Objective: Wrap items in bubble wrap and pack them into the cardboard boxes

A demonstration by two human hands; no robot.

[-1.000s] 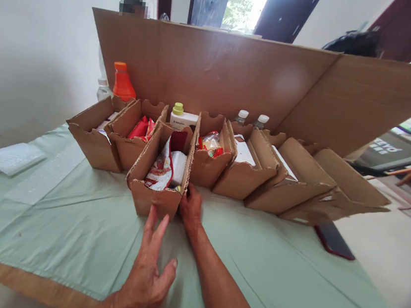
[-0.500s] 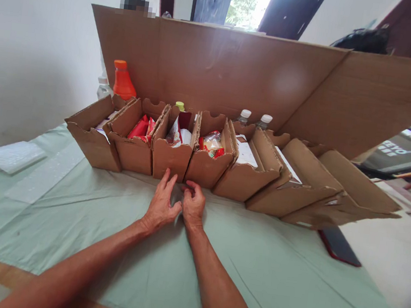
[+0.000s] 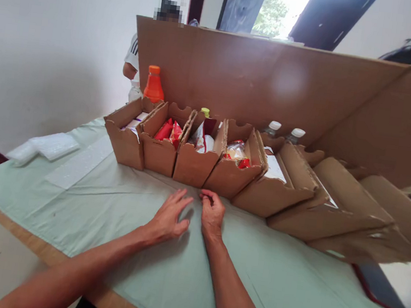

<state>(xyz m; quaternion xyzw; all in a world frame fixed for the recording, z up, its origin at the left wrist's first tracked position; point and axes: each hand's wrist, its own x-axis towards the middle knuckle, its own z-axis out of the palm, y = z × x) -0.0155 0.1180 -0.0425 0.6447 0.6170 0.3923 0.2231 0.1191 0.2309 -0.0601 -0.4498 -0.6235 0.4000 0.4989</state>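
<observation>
My left hand (image 3: 171, 218) is just over the green cloth (image 3: 133, 255), fingers spread, holding nothing. Beside it, my right hand (image 3: 213, 216) has its fingers curled, thumb near the index finger; nothing shows between them. Both are in front of a row of several open cardboard bins. Nearest stand the bin (image 3: 193, 168) with a white and dark red packet (image 3: 202, 139) and the bin (image 3: 229, 178) with a clear and red packet (image 3: 236, 150). Red packets (image 3: 169, 130) lie in a bin further left. White boxes or papers (image 3: 274, 167) show in other bins.
A tall cardboard panel (image 3: 259, 80) stands behind the bins, with an orange bottle (image 3: 154, 85) and white-capped bottles (image 3: 296, 135) before it. Bubble wrap (image 3: 54, 145) lies left, a dark flat object (image 3: 380, 288) right. A person (image 3: 132, 55) is behind the panel.
The view has turned, so the bins appear further right and more of the person shows. My hands have drawn back a little from the bins and moved slightly apart.
</observation>
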